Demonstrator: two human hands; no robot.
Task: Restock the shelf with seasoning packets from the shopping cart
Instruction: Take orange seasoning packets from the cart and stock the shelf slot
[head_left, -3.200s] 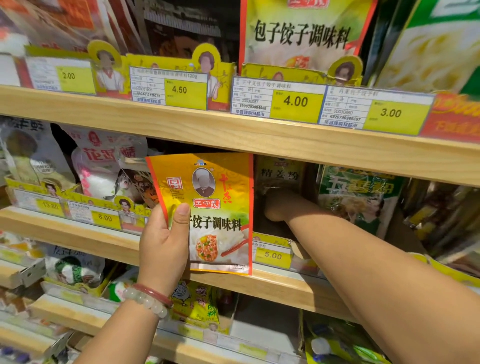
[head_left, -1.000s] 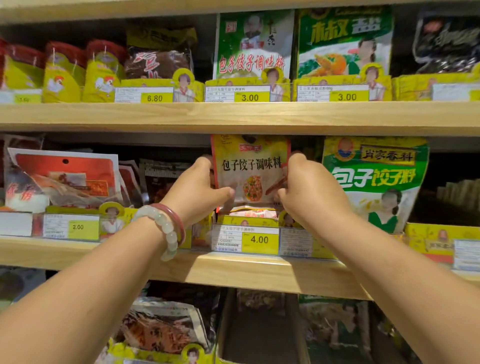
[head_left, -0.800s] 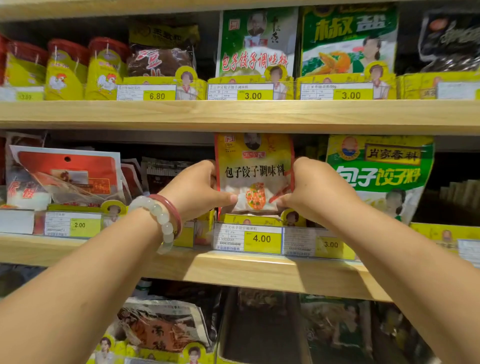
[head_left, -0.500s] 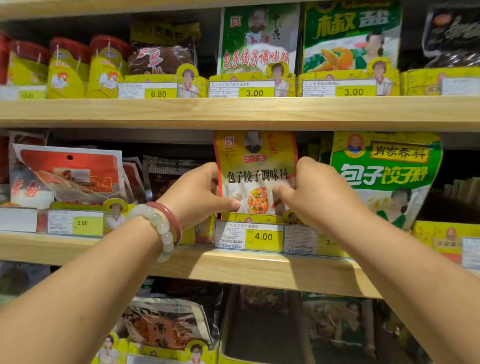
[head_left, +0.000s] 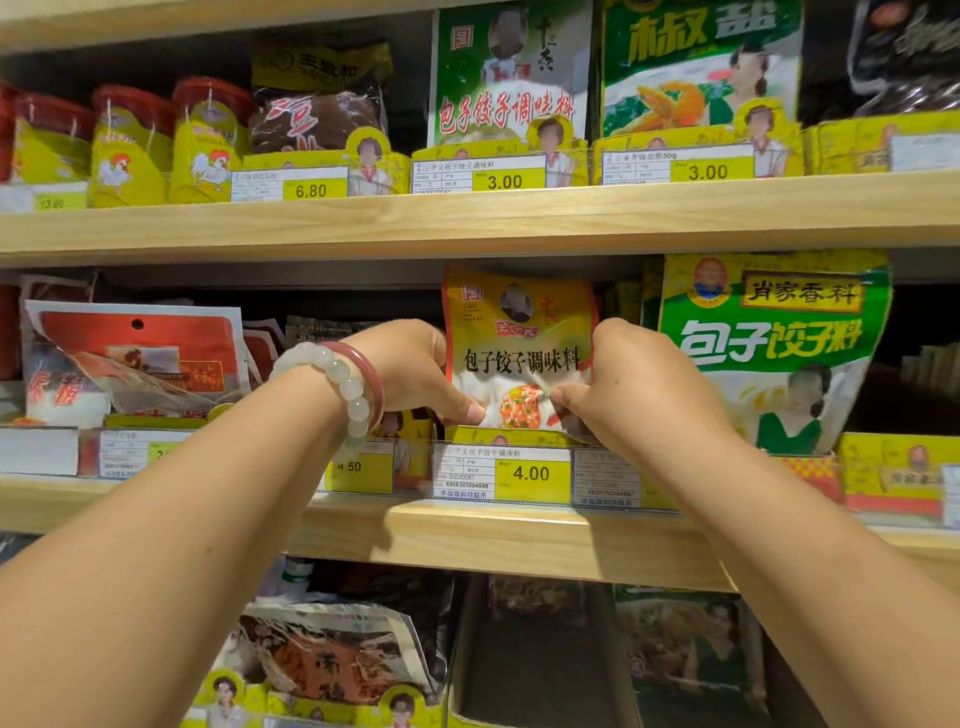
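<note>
Head view, looking up at wooden shelving. Both hands meet at the centre of the frame on one yellow seasoning packet (head_left: 519, 353), which stands upright on the middle shelf (head_left: 467, 540) behind the 4.00 price tag (head_left: 501, 474). The left hand (head_left: 415, 376), at 9 o'clock of the packet, pinches its lower left edge with the thumb across the front; the right hand (head_left: 628, 387), at 3 o'clock, pinches the lower right edge, its fingers curled and clamped on the film. Holding both lower corners probably keeps the limp pouch square and facing forward while it is seated in its slot. The packet is a flat, glossy plastic pouch, slightly creased where it is gripped, with a sealed top edge close under the shelf above. At 3 o'clock stands a larger green packet (head_left: 774, 343), also glossy and leaning a little. A bead bracelet (head_left: 340, 382) and a red bangle circle the left wrist. The shopping cart is out of sight.
</note>
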